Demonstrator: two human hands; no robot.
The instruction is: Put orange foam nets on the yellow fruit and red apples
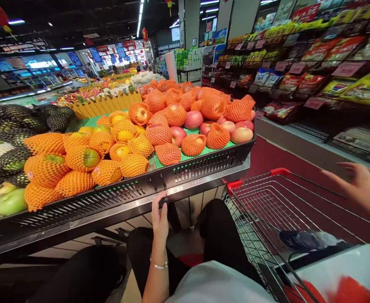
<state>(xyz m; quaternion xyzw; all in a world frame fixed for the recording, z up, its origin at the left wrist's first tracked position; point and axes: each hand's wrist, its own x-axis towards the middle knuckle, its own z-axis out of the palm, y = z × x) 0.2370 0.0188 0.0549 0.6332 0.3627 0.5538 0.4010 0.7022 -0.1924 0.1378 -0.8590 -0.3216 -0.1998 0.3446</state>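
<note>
My left hand [159, 219] reaches up to the metal front edge [115, 212] of a fruit display stand; its fingers lie close together and hook onto that edge, and a thin bracelet circles the wrist. My right hand [363, 189] hovers above the far right side of a wire shopping cart [279, 172], motion-blurred, fingers spread and nothing in it. Just above the left hand, the black crate [204, 166] holds mangoes in orange foam nets [84, 158] and netted red apples [194, 120].
Green fruit [11, 202] and dark-netted fruit [14, 118] lie at the left. Shelves of packaged goods [336, 80] line the right side of a red-floored aisle [267, 158]. The cart holds a clear plastic bag [307, 240] and a white and red item [345, 273]. More produce stands are behind.
</note>
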